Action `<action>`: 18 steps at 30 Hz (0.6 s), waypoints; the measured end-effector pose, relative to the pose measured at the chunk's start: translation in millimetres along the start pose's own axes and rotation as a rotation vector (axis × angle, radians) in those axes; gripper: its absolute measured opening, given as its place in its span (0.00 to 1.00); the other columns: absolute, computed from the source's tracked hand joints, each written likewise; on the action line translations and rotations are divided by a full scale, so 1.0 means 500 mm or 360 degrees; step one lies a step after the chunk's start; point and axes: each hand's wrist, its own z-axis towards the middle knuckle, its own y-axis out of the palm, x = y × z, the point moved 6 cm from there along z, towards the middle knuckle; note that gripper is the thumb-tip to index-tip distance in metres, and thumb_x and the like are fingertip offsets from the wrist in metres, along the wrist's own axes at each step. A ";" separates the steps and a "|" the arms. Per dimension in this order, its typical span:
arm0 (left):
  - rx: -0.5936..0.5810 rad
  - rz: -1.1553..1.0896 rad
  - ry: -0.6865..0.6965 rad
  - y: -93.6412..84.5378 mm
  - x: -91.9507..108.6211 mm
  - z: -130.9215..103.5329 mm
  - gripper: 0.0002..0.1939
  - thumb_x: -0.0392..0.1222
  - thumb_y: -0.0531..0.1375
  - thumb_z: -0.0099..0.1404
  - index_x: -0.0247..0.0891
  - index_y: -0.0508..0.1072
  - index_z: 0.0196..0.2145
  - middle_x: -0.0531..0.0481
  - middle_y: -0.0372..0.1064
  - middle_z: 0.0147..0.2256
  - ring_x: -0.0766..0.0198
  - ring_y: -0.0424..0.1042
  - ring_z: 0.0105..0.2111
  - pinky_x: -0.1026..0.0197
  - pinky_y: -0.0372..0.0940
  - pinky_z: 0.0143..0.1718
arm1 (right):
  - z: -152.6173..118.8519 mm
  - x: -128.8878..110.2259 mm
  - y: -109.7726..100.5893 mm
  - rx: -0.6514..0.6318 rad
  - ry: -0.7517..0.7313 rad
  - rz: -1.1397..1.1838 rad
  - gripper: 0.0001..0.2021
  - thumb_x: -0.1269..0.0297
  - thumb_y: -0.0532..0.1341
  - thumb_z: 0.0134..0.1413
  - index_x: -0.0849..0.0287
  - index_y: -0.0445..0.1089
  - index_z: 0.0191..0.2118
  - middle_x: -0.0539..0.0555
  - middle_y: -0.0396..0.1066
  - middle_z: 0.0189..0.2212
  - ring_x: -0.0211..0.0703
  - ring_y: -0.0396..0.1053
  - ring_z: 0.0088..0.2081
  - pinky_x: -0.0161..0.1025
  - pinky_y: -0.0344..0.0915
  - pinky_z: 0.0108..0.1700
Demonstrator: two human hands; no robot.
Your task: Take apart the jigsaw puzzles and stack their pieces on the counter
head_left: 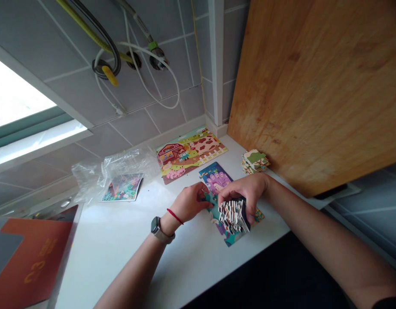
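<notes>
A partly joined jigsaw puzzle with a purple creature and teal ground lies on the white counter below my hands. My right hand grips a thick stack of puzzle pieces above it, edges towards me. At the puzzle's left edge, the fingers of my left hand are pinched on a puzzle piece; the fingertips are partly hidden. A second pile of puzzle pieces sits beyond my right hand. Behind, a finished-looking farm puzzle with a barn and cow lies flat.
A crumpled clear plastic bag and a small picture card lie at the back left. A wooden board stands along the right. Hoses and a white cable hang on the tiled wall. An orange-red box is at far left.
</notes>
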 end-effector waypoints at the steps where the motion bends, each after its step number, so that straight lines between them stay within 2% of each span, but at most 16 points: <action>1: -0.0006 -0.0005 0.0021 -0.001 0.002 -0.001 0.13 0.43 0.70 0.54 0.39 0.72 0.34 0.57 0.69 0.26 0.66 0.65 0.26 0.64 0.58 0.28 | 0.000 0.000 0.000 -0.0010 0.0008 -0.0007 0.35 0.66 0.80 0.30 0.63 0.69 0.48 0.53 0.77 0.41 0.43 0.75 0.42 0.36 0.71 0.46; 6: -0.0102 -0.0076 0.0117 0.004 0.021 -0.008 0.11 0.43 0.67 0.56 0.40 0.69 0.33 0.56 0.69 0.27 0.66 0.65 0.26 0.64 0.59 0.28 | -0.001 0.002 0.000 -0.0032 0.0012 -0.0041 0.36 0.66 0.81 0.29 0.63 0.69 0.49 0.52 0.76 0.41 0.42 0.75 0.42 0.35 0.71 0.45; 10: -0.0109 0.0123 0.0130 0.007 0.033 -0.012 0.06 0.41 0.63 0.58 0.40 0.68 0.31 0.56 0.67 0.25 0.67 0.62 0.24 0.64 0.55 0.27 | -0.006 -0.004 0.001 -0.0043 -0.0073 -0.0026 0.37 0.65 0.81 0.28 0.63 0.69 0.49 0.53 0.76 0.41 0.43 0.75 0.42 0.34 0.71 0.44; 13: -0.0119 0.0162 0.0123 0.007 0.033 -0.011 0.05 0.40 0.62 0.58 0.40 0.67 0.30 0.57 0.64 0.25 0.67 0.59 0.24 0.64 0.53 0.27 | -0.006 -0.005 0.016 -0.0205 -0.0061 0.0026 0.39 0.65 0.82 0.27 0.64 0.69 0.50 0.54 0.77 0.42 0.45 0.76 0.42 0.36 0.73 0.45; 16: -0.0134 0.0159 0.0133 0.006 0.033 -0.010 0.06 0.40 0.63 0.59 0.40 0.67 0.30 0.57 0.64 0.25 0.67 0.59 0.24 0.64 0.53 0.27 | -0.002 0.005 0.036 -0.0405 0.0067 -0.0009 0.41 0.65 0.82 0.25 0.63 0.70 0.51 0.54 0.77 0.43 0.47 0.77 0.43 0.37 0.73 0.47; 18: -0.0138 0.0158 0.0138 0.005 0.035 -0.011 0.05 0.40 0.63 0.59 0.40 0.68 0.30 0.57 0.65 0.25 0.67 0.60 0.24 0.64 0.53 0.27 | 0.003 0.012 0.043 -0.0452 0.0136 -0.0025 0.40 0.65 0.82 0.27 0.62 0.70 0.52 0.54 0.77 0.43 0.47 0.77 0.44 0.37 0.73 0.47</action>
